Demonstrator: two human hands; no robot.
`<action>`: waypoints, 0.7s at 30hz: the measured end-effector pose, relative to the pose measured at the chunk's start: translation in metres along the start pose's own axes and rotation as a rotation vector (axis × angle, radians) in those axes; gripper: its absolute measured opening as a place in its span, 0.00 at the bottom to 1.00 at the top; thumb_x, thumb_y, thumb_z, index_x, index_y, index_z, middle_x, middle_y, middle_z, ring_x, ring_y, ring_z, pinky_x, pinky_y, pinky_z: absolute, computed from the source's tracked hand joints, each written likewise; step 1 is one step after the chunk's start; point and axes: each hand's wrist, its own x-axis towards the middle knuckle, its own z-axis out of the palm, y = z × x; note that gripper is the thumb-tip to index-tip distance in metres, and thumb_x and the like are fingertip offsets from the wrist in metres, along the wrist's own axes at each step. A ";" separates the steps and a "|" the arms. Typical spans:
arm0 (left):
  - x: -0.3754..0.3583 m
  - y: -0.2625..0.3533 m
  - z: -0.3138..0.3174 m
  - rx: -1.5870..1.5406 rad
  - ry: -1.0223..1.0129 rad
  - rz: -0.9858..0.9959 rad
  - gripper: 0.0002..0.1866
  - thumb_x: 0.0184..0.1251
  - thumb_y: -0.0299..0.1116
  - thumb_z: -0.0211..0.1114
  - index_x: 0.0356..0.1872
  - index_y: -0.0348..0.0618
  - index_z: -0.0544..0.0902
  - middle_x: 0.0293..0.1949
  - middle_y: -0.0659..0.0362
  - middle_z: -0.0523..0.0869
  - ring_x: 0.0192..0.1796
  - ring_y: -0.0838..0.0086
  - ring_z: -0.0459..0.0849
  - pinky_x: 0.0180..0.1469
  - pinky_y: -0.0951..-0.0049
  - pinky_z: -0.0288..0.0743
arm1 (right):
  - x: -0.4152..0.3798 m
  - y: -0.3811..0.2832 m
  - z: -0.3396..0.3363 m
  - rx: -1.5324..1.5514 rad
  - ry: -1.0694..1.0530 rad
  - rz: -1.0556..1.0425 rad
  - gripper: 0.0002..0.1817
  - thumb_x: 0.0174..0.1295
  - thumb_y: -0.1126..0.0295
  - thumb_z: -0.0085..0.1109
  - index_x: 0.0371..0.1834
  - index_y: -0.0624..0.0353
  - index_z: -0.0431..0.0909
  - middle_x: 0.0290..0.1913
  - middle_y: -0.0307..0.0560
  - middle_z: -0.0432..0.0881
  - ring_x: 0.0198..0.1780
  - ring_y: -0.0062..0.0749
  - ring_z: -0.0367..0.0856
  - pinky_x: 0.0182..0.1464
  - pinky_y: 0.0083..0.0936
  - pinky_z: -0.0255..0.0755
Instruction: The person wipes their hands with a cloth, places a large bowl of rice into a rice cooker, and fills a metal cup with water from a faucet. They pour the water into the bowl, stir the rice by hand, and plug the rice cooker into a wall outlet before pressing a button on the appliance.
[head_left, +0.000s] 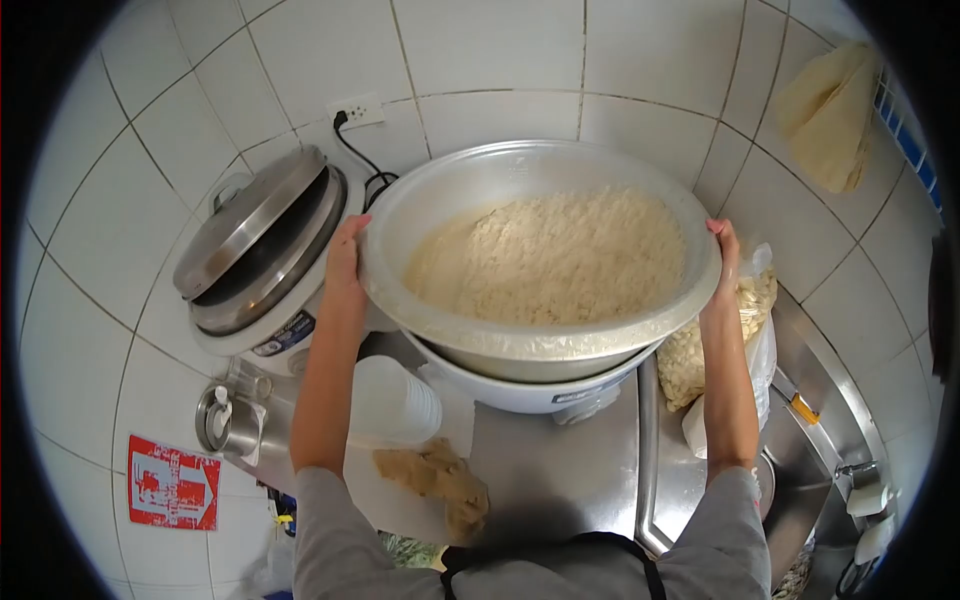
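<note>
A wide silver rice cooker pot [480, 335] holds a heap of pale rice [580, 250], with a cloudy wet-looking area along its left side. My left hand [347, 255] grips the pot's left rim, thumb up over the edge. On the opposite side, my right hand [725, 260] is closed on the right rim. Both arms reach forward at about the same height. Beneath the pot, the white rice cooker body [530, 395] shows as a curved band with a label. The pot sits tilted over it, its near side toward me.
A second rice cooker [270, 335] with a tilted steel lid [250, 240] stands left. Stacked plastic containers [395, 400] and a brown cloth [440, 485] lie nearer. Right are a bag of pale slices [685, 360], a sink [800, 490] and a yellow-handled tool [803, 408].
</note>
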 end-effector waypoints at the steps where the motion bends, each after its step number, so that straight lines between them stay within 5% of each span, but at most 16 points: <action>1: -0.003 -0.001 0.001 0.002 0.018 -0.006 0.19 0.53 0.34 0.58 0.46 0.37 0.74 0.40 0.53 0.80 0.37 0.67 0.80 0.43 0.71 0.74 | 0.003 0.003 -0.002 -0.016 0.022 -0.056 0.10 0.52 0.60 0.51 0.27 0.55 0.72 0.26 0.38 0.72 0.31 0.27 0.71 0.38 0.25 0.68; 3: -0.007 -0.004 0.013 0.087 0.153 0.105 0.36 0.50 0.29 0.60 0.63 0.35 0.57 0.52 0.48 0.72 0.44 0.66 0.78 0.45 0.72 0.73 | 0.015 -0.010 -0.002 0.017 0.055 0.064 0.10 0.53 0.61 0.50 0.28 0.55 0.73 0.34 0.40 0.74 0.38 0.29 0.72 0.43 0.25 0.67; 5: -0.021 -0.005 0.016 0.150 0.076 0.026 0.41 0.49 0.27 0.60 0.65 0.37 0.49 0.57 0.47 0.67 0.48 0.64 0.76 0.46 0.73 0.72 | 0.006 -0.014 -0.013 0.035 0.117 0.184 0.10 0.54 0.61 0.50 0.29 0.56 0.73 0.42 0.42 0.75 0.45 0.30 0.72 0.49 0.26 0.67; 6: -0.023 -0.003 0.018 0.199 0.001 -0.014 0.47 0.47 0.25 0.60 0.67 0.38 0.40 0.61 0.45 0.62 0.51 0.63 0.74 0.46 0.73 0.72 | 0.006 -0.010 -0.014 -0.074 0.110 0.072 0.11 0.55 0.62 0.48 0.33 0.58 0.74 0.51 0.42 0.66 0.53 0.31 0.63 0.54 0.25 0.59; 8: -0.017 -0.015 0.007 0.252 0.032 0.036 0.46 0.47 0.23 0.59 0.67 0.37 0.41 0.61 0.45 0.61 0.52 0.64 0.73 0.47 0.72 0.72 | 0.006 0.004 -0.015 -0.272 0.092 -0.139 0.14 0.58 0.64 0.46 0.40 0.61 0.74 0.70 0.41 0.47 0.70 0.32 0.45 0.66 0.24 0.45; 14: -0.016 -0.034 -0.003 0.393 0.023 0.123 0.44 0.47 0.21 0.54 0.67 0.37 0.42 0.62 0.46 0.60 0.53 0.66 0.72 0.48 0.73 0.70 | 0.012 0.023 -0.031 -0.497 0.079 -0.100 0.27 0.56 0.72 0.45 0.61 0.64 0.61 0.66 0.53 0.56 0.66 0.34 0.55 0.62 0.22 0.51; 21: -0.012 -0.044 -0.010 0.502 0.026 0.237 0.40 0.48 0.21 0.52 0.66 0.33 0.47 0.59 0.44 0.65 0.50 0.67 0.74 0.48 0.75 0.69 | 0.008 0.028 -0.026 -0.608 -0.004 -0.151 0.33 0.53 0.76 0.46 0.66 0.59 0.52 0.64 0.54 0.59 0.60 0.32 0.64 0.57 0.22 0.59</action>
